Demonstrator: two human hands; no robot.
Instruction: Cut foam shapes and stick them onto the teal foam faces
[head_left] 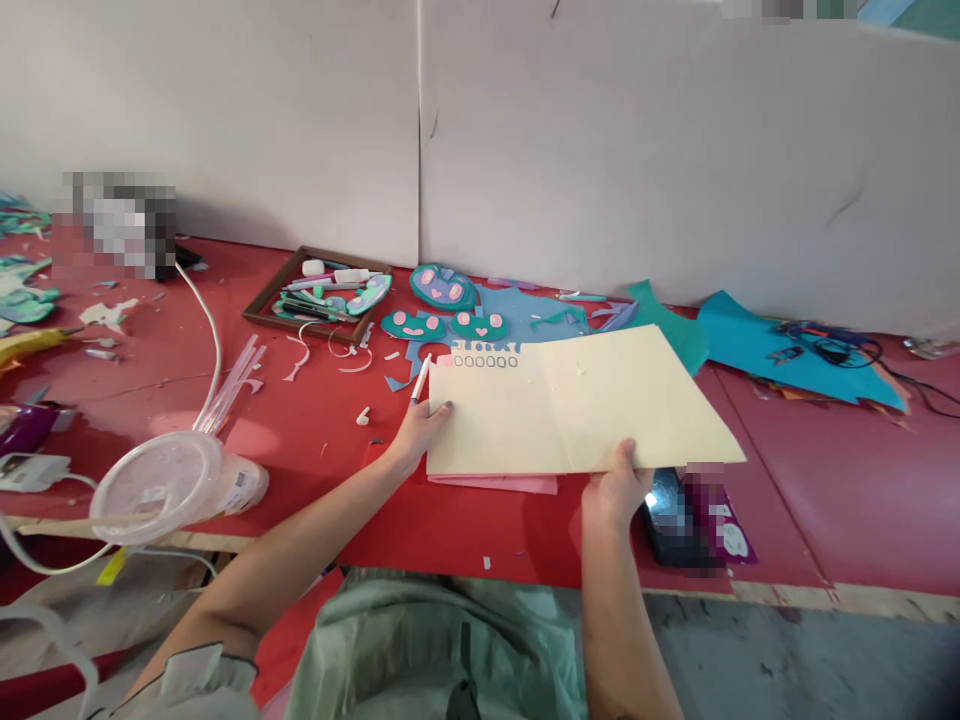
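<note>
A cream-yellow foam sheet (pixel 577 405) lies on the red table (pixel 315 420), with a row of small drawn ovals along its top left edge. My left hand (pixel 418 428) rests at the sheet's left edge, fingers closed around a white pen (pixel 420 379) that points up and away. My right hand (pixel 616 487) pinches the sheet's near edge and lifts its right part slightly. A pink sheet (pixel 499 483) shows under the cream one.
A wooden tray (pixel 264 300) with pens and scraps sits behind the sheet, beside teal cut-out shapes (pixel 442 288). Teal and blue sheets (pixel 757 340) lie right. A clear plastic cup (pixel 169 485) lies on its side at left, with cables. A dark phone-like object (pixel 667 510) lies under the sheet's right corner.
</note>
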